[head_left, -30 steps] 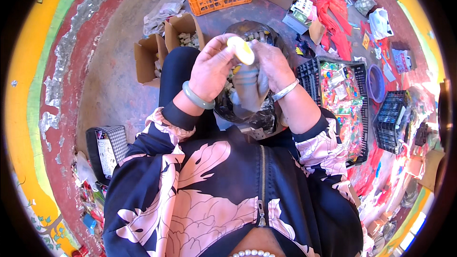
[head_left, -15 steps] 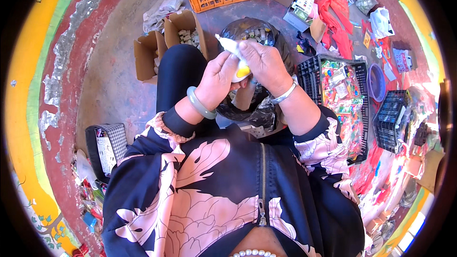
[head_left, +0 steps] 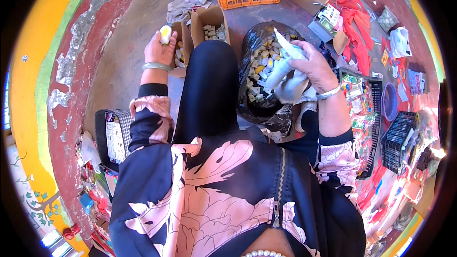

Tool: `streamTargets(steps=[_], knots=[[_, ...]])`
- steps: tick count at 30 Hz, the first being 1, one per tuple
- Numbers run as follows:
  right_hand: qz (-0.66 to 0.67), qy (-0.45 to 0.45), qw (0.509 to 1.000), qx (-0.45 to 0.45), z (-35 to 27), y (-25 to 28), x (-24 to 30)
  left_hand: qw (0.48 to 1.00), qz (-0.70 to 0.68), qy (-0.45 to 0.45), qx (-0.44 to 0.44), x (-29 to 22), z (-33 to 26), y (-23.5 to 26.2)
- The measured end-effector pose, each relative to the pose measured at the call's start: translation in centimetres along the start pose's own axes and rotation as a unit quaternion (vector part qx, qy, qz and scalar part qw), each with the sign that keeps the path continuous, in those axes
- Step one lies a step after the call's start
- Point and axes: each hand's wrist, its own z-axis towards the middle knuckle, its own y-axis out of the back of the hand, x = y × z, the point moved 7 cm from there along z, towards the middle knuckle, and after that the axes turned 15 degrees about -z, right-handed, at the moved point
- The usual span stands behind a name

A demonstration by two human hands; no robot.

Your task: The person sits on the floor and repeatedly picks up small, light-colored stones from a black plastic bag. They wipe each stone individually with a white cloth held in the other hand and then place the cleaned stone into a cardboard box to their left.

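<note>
Piece (head_left: 165, 34), egg-shaped and white with a yellow patch, sits at the fingertips of your left hand (head_left: 161, 50), well apart from your right hand (head_left: 316, 66). Its long axis runs roughly away from your body. Just to its right stands the near carton (head_left: 187, 35), and your left hand is clearly the closer one to that cardboard; whether it touches the rim is hard to tell from this overhead view. Your left fingers curl partway around the piece, holding it lightly by the look of it. A second carton (head_left: 207, 15) stands beside the first, past your raised knee (head_left: 212, 64). Your right hand bunches around a white cloth (head_left: 291, 89) above the right side of the black bag (head_left: 276, 120), where other pieces (head_left: 270, 63) lie heaped.

Half a second earlier, your hands are together over the bag, with the piece against the cloth. Now they are spread: the piece is clear of the cloth, out left beside the near carton, while the cloth stays in your right hand.
</note>
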Motion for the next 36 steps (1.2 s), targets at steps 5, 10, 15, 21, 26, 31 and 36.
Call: streamTargets(steps=[5,10,15,21,26,31,36], knots=[[-0.383,0.171,0.900,-0.117,0.5,4.6,0.2,0.990,0.094,0.010,-0.108,-0.1,7.6,11.9],[-0.452,-0.075,0.861,-0.221,-0.9,8.2,-0.4,0.973,0.100,0.037,-0.205,2.2,7.5,11.1],[-0.255,-0.106,0.914,-0.297,-1.9,13.2,-1.4,0.962,0.272,0.012,0.021,1.7,7.0,0.4],[0.342,0.102,0.895,-0.267,-7.8,17.8,1.5,0.854,0.399,0.053,0.330,6.7,0.8,-17.8],[0.409,0.080,0.839,-0.350,-8.0,12.5,-3.2,0.704,0.550,0.061,0.445,16.0,-0.6,-22.9],[0.417,0.077,0.845,-0.326,-10.0,17.5,-4.0,0.381,0.692,0.029,0.612,31.0,2.0,-16.6],[0.469,0.084,0.790,-0.384,-10.0,19.2,-5.7,0.434,0.769,0.009,0.470,41.3,2.6,-6.6]])
